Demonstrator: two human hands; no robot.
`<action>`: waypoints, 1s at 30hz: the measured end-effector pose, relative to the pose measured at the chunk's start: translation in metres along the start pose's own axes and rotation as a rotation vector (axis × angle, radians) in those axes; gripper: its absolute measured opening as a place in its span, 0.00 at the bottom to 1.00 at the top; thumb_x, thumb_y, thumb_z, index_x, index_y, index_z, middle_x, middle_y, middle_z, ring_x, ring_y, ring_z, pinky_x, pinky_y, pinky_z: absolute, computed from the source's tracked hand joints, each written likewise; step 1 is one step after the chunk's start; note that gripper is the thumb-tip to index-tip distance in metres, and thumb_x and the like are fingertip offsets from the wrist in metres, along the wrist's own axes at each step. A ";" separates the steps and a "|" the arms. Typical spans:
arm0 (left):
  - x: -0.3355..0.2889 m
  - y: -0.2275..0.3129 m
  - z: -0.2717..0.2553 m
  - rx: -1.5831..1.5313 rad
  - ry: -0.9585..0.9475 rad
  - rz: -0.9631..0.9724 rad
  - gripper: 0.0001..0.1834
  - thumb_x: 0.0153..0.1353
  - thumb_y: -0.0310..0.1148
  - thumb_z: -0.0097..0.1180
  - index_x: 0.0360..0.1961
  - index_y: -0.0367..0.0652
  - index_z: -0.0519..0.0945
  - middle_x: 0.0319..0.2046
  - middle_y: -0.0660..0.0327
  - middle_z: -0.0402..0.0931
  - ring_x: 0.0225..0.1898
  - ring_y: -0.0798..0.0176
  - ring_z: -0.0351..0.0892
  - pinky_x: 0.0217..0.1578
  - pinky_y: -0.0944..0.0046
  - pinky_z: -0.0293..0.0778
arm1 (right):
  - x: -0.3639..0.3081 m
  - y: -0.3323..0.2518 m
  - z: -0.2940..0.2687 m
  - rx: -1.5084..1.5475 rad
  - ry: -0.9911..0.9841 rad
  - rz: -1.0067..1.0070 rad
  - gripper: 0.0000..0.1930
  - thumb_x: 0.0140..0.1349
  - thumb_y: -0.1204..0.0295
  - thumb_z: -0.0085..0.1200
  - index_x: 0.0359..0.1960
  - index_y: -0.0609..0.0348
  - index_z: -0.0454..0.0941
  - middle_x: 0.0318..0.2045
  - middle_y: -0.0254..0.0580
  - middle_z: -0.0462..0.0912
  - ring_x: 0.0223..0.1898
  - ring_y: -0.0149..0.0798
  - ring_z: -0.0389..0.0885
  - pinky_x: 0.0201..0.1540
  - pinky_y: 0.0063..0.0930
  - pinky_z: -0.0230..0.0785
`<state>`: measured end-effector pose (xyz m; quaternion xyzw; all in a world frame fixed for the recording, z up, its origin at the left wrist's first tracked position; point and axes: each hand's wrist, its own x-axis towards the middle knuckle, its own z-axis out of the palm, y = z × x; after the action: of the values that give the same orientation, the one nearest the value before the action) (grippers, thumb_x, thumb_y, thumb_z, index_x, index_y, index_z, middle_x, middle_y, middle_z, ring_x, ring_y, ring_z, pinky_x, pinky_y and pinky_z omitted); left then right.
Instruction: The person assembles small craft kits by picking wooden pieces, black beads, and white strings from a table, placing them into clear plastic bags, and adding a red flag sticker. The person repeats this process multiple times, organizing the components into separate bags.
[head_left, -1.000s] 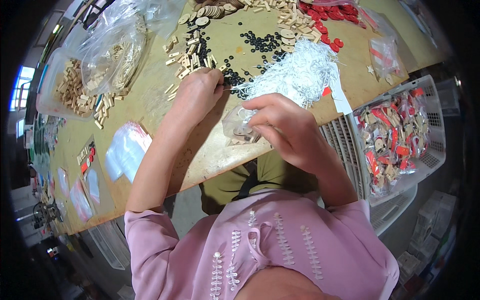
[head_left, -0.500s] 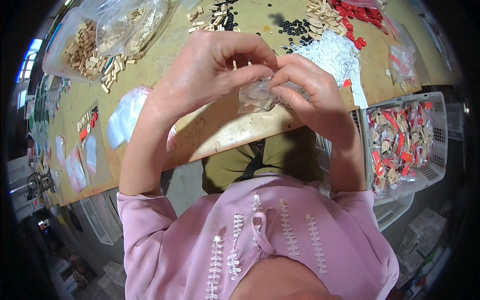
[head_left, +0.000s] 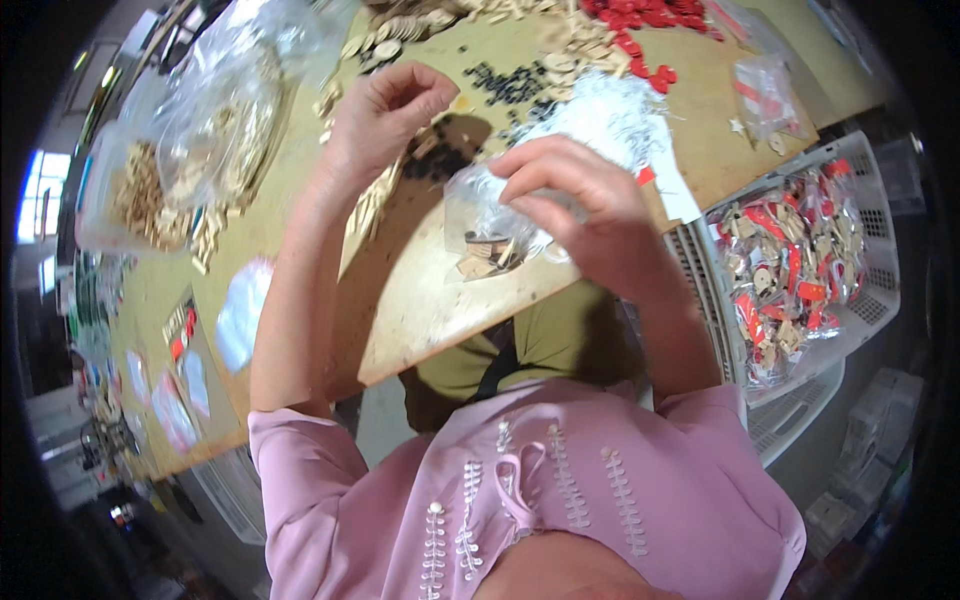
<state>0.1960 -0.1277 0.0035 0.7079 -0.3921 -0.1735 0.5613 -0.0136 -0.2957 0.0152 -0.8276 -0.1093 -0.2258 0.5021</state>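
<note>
My right hand (head_left: 590, 205) grips the upper part of a small clear plastic bag (head_left: 462, 208) between thumb and fingers. Inside the bag, near its bottom, lie light wooden pieces (head_left: 480, 262) and some dark ones. It hangs above the front part of the table. To the left and farther off, my left hand (head_left: 395, 110) is closed in a pinch, apart from the bag. Whatever its fingertips hold, if anything, is too small to make out. Small black rings (head_left: 440, 150) lie on the table beneath it, partly in its shadow.
A pile of white strings (head_left: 625, 125) lies right of centre, with red discs (head_left: 655, 75) beyond. A clear tub (head_left: 105, 215) of wooden sticks stands at left, near flat plastic bags (head_left: 243, 310). At right, a white basket (head_left: 878, 240) holds filled bags.
My left hand has parted from my right hand and moved left and farther away, over the black rings. The bag stays in my right hand, its wooden pieces now more exposed to view.
</note>
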 end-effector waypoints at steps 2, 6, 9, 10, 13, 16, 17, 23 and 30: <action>0.026 -0.011 0.020 0.068 -0.010 0.001 0.08 0.69 0.32 0.64 0.44 0.39 0.87 0.34 0.68 0.85 0.34 0.76 0.77 0.36 0.72 0.74 | -0.006 0.013 -0.001 -0.080 0.002 -0.007 0.07 0.58 0.85 0.62 0.38 0.62 0.82 0.46 0.46 0.85 0.50 0.44 0.85 0.54 0.33 0.75; 0.078 -0.025 0.055 0.287 -0.083 0.029 0.11 0.67 0.33 0.63 0.47 0.40 0.87 0.36 0.60 0.88 0.34 0.68 0.82 0.41 0.65 0.78 | -0.012 0.012 -0.012 -0.024 0.009 0.035 0.08 0.59 0.85 0.61 0.39 0.62 0.82 0.47 0.47 0.85 0.50 0.46 0.85 0.53 0.35 0.76; 0.109 -0.033 0.087 0.371 -0.074 0.114 0.12 0.65 0.34 0.64 0.46 0.40 0.87 0.37 0.54 0.87 0.37 0.61 0.86 0.41 0.62 0.80 | -0.016 0.018 -0.018 0.021 0.043 0.039 0.10 0.58 0.85 0.61 0.40 0.61 0.81 0.48 0.48 0.84 0.50 0.47 0.85 0.53 0.35 0.76; 0.119 -0.036 0.093 0.375 -0.134 0.014 0.12 0.66 0.34 0.65 0.48 0.42 0.86 0.38 0.60 0.87 0.38 0.67 0.84 0.42 0.65 0.80 | -0.016 0.018 -0.020 0.023 0.042 0.044 0.10 0.58 0.85 0.62 0.40 0.61 0.81 0.48 0.48 0.84 0.50 0.47 0.85 0.53 0.35 0.76; 0.134 -0.046 0.102 0.597 -0.033 0.171 0.19 0.63 0.39 0.69 0.50 0.40 0.83 0.40 0.55 0.84 0.40 0.59 0.86 0.44 0.60 0.81 | -0.016 0.019 -0.022 0.026 0.037 0.051 0.09 0.59 0.85 0.62 0.40 0.61 0.81 0.48 0.47 0.84 0.50 0.46 0.85 0.52 0.34 0.76; 0.149 -0.048 0.106 0.716 0.091 0.248 0.25 0.60 0.46 0.71 0.51 0.41 0.81 0.43 0.52 0.81 0.41 0.53 0.85 0.45 0.56 0.81 | -0.015 0.019 -0.025 0.043 0.013 0.088 0.08 0.60 0.84 0.62 0.39 0.61 0.81 0.48 0.47 0.84 0.49 0.45 0.85 0.52 0.34 0.76; 0.154 -0.045 0.107 0.717 0.087 0.188 0.26 0.59 0.48 0.72 0.52 0.42 0.81 0.44 0.51 0.81 0.42 0.51 0.85 0.46 0.55 0.80 | -0.016 0.022 -0.024 0.038 0.014 0.079 0.06 0.61 0.83 0.62 0.39 0.62 0.81 0.48 0.47 0.84 0.49 0.45 0.85 0.52 0.34 0.76; 0.174 -0.056 0.108 0.783 -0.008 0.265 0.28 0.57 0.50 0.73 0.52 0.45 0.82 0.39 0.51 0.81 0.37 0.53 0.84 0.43 0.56 0.80 | -0.013 0.023 -0.023 0.072 -0.004 0.102 0.05 0.62 0.82 0.62 0.39 0.62 0.81 0.48 0.47 0.84 0.49 0.45 0.85 0.52 0.33 0.76; 0.159 -0.058 0.061 0.617 -0.113 0.052 0.23 0.54 0.48 0.74 0.42 0.41 0.85 0.31 0.56 0.86 0.33 0.56 0.85 0.39 0.58 0.80 | -0.014 0.025 -0.025 0.048 -0.004 0.064 0.07 0.61 0.84 0.62 0.39 0.62 0.81 0.47 0.48 0.84 0.48 0.46 0.85 0.51 0.34 0.77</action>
<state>0.2751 -0.2835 -0.0385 0.8238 -0.4747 -0.0712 0.3017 -0.0221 -0.3288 -0.0006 -0.8190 -0.0892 -0.2051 0.5284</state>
